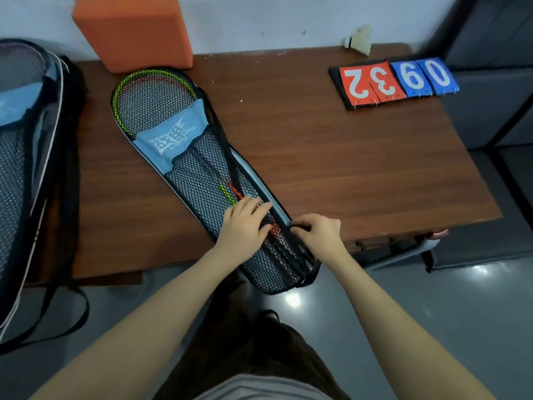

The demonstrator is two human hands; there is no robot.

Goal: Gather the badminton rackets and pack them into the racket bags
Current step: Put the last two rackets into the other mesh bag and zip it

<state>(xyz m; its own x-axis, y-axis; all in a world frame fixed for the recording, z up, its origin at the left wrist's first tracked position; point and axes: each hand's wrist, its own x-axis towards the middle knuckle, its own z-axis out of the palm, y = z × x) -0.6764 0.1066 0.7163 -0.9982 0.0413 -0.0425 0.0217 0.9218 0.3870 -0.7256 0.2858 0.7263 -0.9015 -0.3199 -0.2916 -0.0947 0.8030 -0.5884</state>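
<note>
A mesh racket bag (184,180) is lying diagonally on the wooden table (331,168), its handle end overhanging the near edge. 2 rackets (150,93), one green-framed and one red-framed, are sitting inside it, heads toward the far side. The left hand (245,223) is pressing flat on the mesh over the shafts, fingers straight. The right hand (315,230) is pinching a small black pull at the bag's right edge, just beside those fingers. A second bag (28,168) is lying at the left. An orange block (132,30), a scoreboard (395,79) showing 2 3 6 0 and a shuttlecock (359,39) are resting farther back.
</note>
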